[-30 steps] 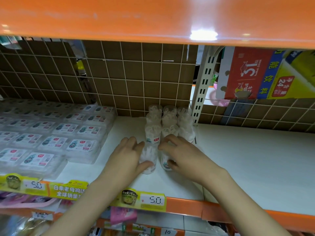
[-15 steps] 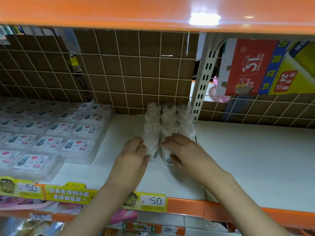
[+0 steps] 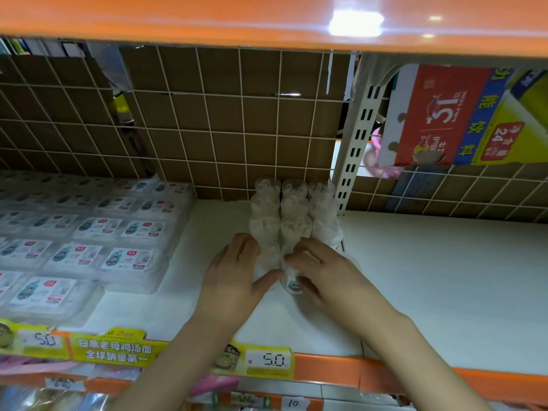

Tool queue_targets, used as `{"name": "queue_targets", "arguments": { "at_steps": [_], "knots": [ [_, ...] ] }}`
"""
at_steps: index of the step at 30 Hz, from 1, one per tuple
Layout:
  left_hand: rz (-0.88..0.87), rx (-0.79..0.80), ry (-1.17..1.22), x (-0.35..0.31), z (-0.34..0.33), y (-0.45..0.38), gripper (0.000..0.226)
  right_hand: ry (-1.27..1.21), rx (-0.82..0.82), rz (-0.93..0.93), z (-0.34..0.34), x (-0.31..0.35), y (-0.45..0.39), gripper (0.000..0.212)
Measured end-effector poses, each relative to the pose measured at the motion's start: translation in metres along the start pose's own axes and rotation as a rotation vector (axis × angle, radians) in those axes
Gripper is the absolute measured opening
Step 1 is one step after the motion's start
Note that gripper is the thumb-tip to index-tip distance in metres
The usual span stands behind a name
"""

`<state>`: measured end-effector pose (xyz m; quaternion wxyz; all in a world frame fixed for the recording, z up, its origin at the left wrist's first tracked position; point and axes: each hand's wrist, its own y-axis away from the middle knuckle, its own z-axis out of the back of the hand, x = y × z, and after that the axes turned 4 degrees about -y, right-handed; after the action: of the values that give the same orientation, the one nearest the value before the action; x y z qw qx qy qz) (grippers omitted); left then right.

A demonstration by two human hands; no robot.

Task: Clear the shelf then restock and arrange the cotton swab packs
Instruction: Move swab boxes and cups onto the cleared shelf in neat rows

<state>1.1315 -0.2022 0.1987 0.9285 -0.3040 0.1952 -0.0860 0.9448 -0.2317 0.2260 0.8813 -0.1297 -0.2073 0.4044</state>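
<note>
Over the last second the two front cotton swab packs have moved back along the shelf, closing against the rows behind them. The left hand and right hand have advanced with them, each still on its pack. The left thumb now lies across the left pack's front.
</note>
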Motion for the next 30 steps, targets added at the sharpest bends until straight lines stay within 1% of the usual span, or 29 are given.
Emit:
{"name": "queue_targets", "arguments": {
  "at_steps": [3, 6, 11, 13, 18, 20, 23, 26, 28, 30],
  "knots": [
    [-0.018, -0.023, -0.082, 0.004, 0.001, -0.002, 0.035, 0.037, -0.036, -0.007, -0.002, 0.000, 0.000, 0.032],
    [-0.128, 0.008, -0.164, 0.011, 0.009, -0.003, 0.043, 0.071, -0.048, -0.039, -0.004, 0.001, 0.000, 0.037],
    [-0.249, 0.146, -0.066, 0.023, 0.014, 0.007, 0.044, 0.125, -0.132, -0.026, -0.008, 0.006, 0.002, 0.029],
    [-0.276, 0.164, -0.051, 0.023, 0.011, 0.007, 0.043, 0.134, -0.155, -0.020, -0.009, 0.006, 0.000, 0.030],
    [-0.274, 0.133, -0.016, 0.020, 0.001, -0.001, 0.041, 0.228, -0.153, -0.058, -0.011, 0.008, -0.005, 0.027],
    [-0.284, 0.130, -0.025, 0.021, 0.001, -0.002, 0.041, 0.229, -0.142, -0.075, -0.014, 0.008, -0.007, 0.030],
    [-0.288, 0.137, -0.038, 0.021, 0.004, -0.004, 0.041, 0.234, -0.128, -0.080, -0.014, 0.010, -0.008, 0.027],
    [-0.268, 0.163, -0.056, 0.023, 0.006, -0.004, 0.044, 0.182, -0.104, -0.080, -0.008, 0.010, -0.004, 0.031],
    [-0.248, 0.181, -0.067, 0.024, 0.006, -0.003, 0.047, 0.156, -0.106, -0.102, 0.000, 0.006, 0.003, 0.039],
    [-0.249, 0.185, -0.132, 0.025, 0.007, -0.002, 0.051, 0.122, -0.093, -0.125, 0.011, -0.003, 0.013, 0.043]
  ]
}}
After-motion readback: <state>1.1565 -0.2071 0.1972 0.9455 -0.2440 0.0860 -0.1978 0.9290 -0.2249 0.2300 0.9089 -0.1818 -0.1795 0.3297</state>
